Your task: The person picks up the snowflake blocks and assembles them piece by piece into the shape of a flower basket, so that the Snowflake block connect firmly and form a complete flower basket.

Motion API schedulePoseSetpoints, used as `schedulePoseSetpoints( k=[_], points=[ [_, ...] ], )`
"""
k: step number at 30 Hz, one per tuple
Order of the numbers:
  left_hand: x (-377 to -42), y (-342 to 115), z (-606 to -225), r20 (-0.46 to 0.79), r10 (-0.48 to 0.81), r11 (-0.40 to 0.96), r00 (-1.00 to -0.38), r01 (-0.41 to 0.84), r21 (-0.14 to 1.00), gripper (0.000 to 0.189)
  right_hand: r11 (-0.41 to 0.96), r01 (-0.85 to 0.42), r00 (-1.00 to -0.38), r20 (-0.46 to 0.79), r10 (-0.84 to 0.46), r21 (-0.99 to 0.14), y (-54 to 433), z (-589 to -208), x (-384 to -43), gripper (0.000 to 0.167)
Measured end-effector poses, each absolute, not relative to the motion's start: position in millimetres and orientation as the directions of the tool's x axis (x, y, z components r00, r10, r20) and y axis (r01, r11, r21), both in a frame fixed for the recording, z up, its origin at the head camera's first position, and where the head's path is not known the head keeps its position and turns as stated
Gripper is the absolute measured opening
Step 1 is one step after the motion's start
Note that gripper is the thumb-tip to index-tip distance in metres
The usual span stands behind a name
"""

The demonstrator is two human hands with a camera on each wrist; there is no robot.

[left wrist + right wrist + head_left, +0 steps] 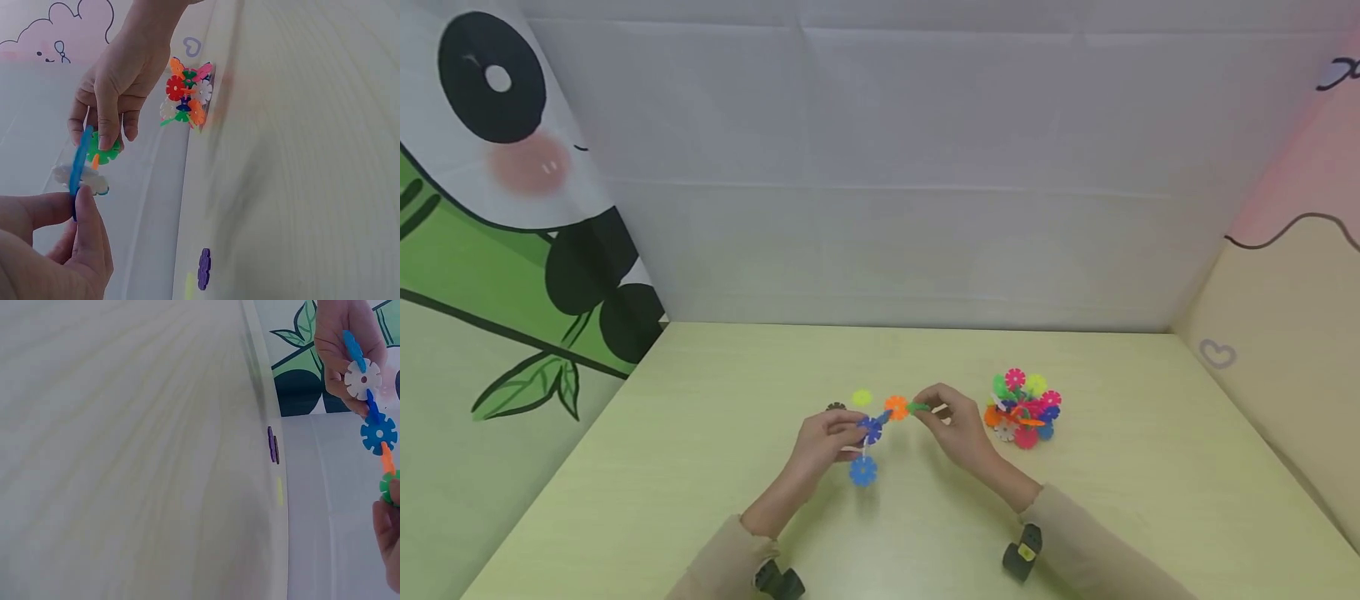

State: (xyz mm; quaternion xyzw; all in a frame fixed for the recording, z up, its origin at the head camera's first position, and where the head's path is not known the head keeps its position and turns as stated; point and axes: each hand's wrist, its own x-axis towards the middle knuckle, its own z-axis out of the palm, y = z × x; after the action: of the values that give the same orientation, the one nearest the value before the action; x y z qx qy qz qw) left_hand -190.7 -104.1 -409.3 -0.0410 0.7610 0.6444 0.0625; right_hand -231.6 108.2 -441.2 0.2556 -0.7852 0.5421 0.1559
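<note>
Several notched snowflake discs are joined in a chain held between both hands above the table. My left hand [827, 437] pinches the dark blue disc [871, 430] between thumb and fingers. From that end hang a white disc [362, 379] and a light blue disc [863, 471]. Toward the other side follow a blue disc [379, 434], an orange disc [897, 407] and a green disc [917, 407]. My right hand [955, 421] grips the green disc by its edge, thumb against fingertips. In the right wrist view, that hand shows only partly at the right edge.
A pile of mixed-colour snowflake discs [1024, 410] lies on the table [1120, 500] to the right of my right hand. Beyond the left hand lie a yellow disc [862, 397] and a dark disc [836, 407]. A white backdrop [880, 250] rises at the table's far edge.
</note>
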Motion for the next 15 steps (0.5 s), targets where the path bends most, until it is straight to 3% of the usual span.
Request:
schedulePoseSetpoints(
  k=[7,11,15],
  points=[
    [-203,-100,-406,-0.108,0.179,0.285,-0.978,-0.053,0.957,0.035,0.284,-0.594,-0.803,0.532,-0.269,-0.753,106,-441,-229,0.009],
    [-207,-93,-405,-0.102,0.17,0.292,-0.98,-0.048,0.955,0.031,0.278,-0.61,-0.792,0.554,-0.259,-0.742,106,-441,-228,0.01],
    [-207,-84,-404,-0.074,0.12,0.293,-0.99,-0.036,0.955,0.028,0.251,-0.682,-0.731,0.625,-0.274,-0.687,108,-444,-229,0.011]
  ],
)
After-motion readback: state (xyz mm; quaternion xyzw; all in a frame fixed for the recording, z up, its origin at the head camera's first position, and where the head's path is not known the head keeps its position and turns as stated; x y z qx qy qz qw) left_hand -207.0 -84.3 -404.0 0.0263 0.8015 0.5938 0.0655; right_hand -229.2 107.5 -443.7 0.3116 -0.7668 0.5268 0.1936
